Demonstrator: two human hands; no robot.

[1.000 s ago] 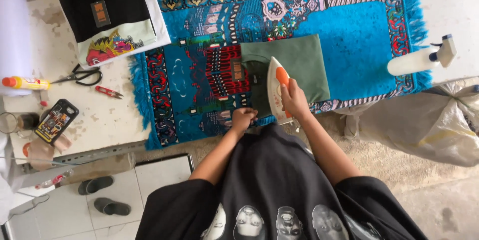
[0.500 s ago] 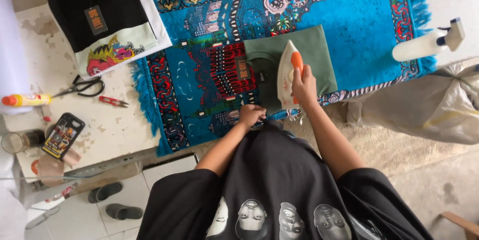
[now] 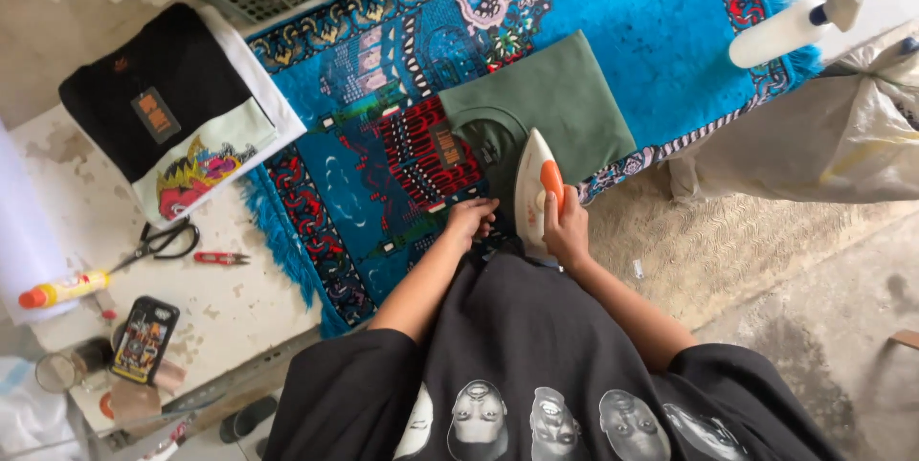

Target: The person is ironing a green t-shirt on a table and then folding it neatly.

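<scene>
On the blue rug over the desk, my right hand has its grip closed round the iron handle; the left hand lies flat, pinning the green shirt. The fabric looks soft and limp; the iron looks heavy and is best held by the handle.

Loose black short-sleeved shirt printed with 4 grey faces.

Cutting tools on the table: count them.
2: black-handled scissors left of the blue rug, and small red snips just right of them. Others may hide under the clutter.
</scene>
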